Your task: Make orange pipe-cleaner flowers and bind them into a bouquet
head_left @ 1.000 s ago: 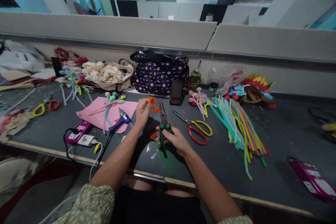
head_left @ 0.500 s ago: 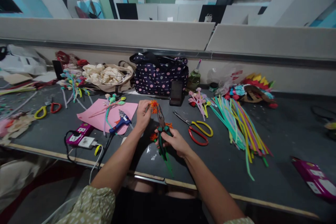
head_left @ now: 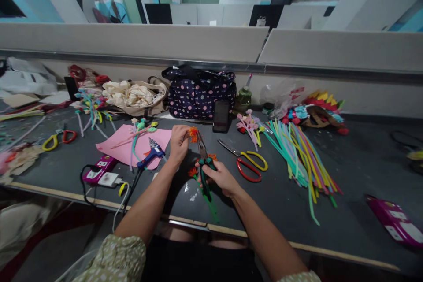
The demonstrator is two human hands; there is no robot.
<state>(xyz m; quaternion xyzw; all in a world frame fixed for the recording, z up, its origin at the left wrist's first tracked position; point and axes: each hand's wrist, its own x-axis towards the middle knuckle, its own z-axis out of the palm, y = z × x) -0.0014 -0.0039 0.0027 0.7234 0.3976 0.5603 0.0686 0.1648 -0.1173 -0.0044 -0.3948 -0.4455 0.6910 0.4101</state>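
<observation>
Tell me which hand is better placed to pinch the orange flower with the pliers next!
Probably the right hand: it grips the pliers, and their tips are right by the orange flower. The left hand is busy holding that flower.

Hands (head_left: 179,144) (head_left: 224,180): two. Pliers (head_left: 203,162): one. Scissors (head_left: 239,154) (head_left: 60,131): two. Glue gun (head_left: 151,157): one.

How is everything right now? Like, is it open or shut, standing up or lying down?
Pliers: in the right hand, jaws slightly parted
Orange flower: held by the left hand
Red-and-yellow scissors: lying down, blades look shut
Phone: propped upright, screen dark
Patterned bag: standing up
Blue glue gun: lying down; whether it's hot, I can't tell
Green bottle: standing up
Pink paper: lying spread out
Pipe-cleaner bundle: lying fanned out
</observation>
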